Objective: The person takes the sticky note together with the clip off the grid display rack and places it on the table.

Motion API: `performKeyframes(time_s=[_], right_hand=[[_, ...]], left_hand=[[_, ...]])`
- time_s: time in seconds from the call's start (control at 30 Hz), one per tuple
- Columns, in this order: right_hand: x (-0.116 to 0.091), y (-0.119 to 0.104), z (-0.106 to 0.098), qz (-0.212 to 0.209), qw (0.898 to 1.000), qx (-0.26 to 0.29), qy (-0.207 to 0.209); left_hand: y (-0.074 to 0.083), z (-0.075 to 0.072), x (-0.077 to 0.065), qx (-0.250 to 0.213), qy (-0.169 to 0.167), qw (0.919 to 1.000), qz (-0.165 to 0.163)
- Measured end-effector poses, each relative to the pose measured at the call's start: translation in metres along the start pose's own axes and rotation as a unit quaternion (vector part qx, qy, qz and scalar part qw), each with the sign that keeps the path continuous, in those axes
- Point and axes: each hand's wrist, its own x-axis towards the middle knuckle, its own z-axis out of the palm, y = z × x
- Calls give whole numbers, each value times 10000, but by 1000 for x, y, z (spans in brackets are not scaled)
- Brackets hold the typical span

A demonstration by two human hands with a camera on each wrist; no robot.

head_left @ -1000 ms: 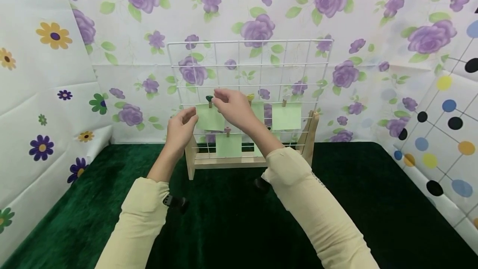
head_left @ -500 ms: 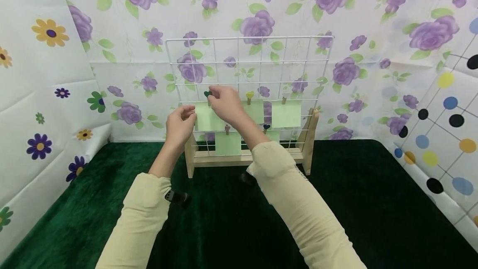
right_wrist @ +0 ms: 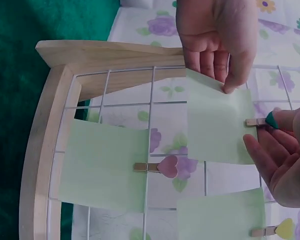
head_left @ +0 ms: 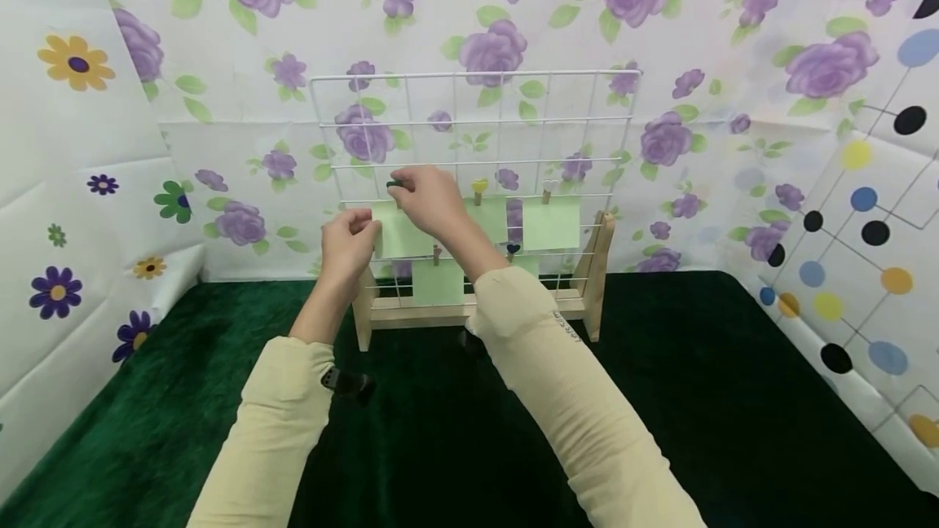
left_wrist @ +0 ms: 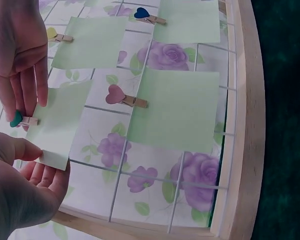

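My left hand pinches the left edge of a pale green paper note between thumb and fingers. The note hangs on the left side of a white wire grid. At its top edge sits a small wooden clothespin with a green heart. My right hand pinches that clothespin's heart end, thumb on the heart and fingers behind it. In the head view the right hand covers part of the note. Whether the pin's jaws are spread cannot be told.
Other green notes hang from the grid by clothespins with a yellow heart, a white heart, a pink heart and a dark blue heart. A wooden stand holds the grid on a dark green cloth.
My right hand has shifted slightly left along the grid to the green-heart clothespin. My left hand stays at the note's left edge. The head view has turned a little to the right.
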Motion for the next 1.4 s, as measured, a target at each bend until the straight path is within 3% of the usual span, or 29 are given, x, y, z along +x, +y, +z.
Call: performKeyframes(time_s=[0.2,0.47,0.67,1.0,1.23,1.4], right_hand=[[4,1,0,197,9997,-116,-15],[6,0,-1,131,9995,-279,-18],[5,8,5,0,9995,147,295],[5,11,10,-144,9985,1,526],[7,11,19,-256,9946,-337,944],[7,14,23,-165,9912,-25,1316]], left_hand=[[0,2,3,-92,17,9999,-41],[0,0,5,-95,-104,9999,-64],[0,-1,6,-54,-198,9998,-64],[2,-3,5,-37,-155,9998,-120],[1,-6,6,-21,-111,9999,-116],[3,-4,6,-30,-143,9998,-132]])
